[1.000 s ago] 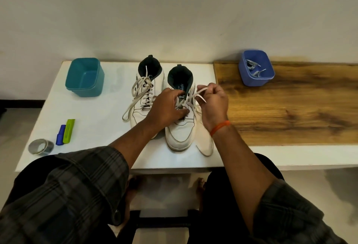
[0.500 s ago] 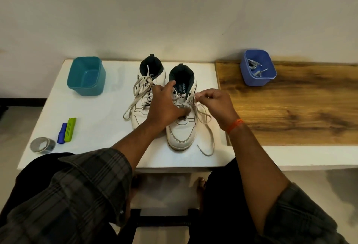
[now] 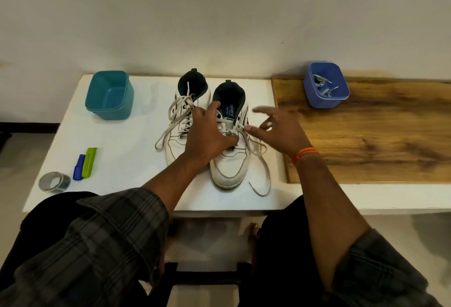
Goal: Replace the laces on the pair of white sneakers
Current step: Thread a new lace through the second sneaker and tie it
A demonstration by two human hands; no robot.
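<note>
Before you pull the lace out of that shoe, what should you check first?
1. Left hand holds the right sneaker steady: ok.
2. Right hand has hold of the lace: not ok, fingers spread.
3. Knot undone, lace ends loose: ok.
4. Lace free of every eyelet: cannot tell.
5. Teal tub empty for old laces: ok.
6. New laces wait in the blue tub: ok.

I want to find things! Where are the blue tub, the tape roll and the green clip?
blue tub [image 3: 314,98], head view, front wall
tape roll [image 3: 54,182], head view, outer band
green clip [image 3: 89,162], head view, middle of its body
</note>
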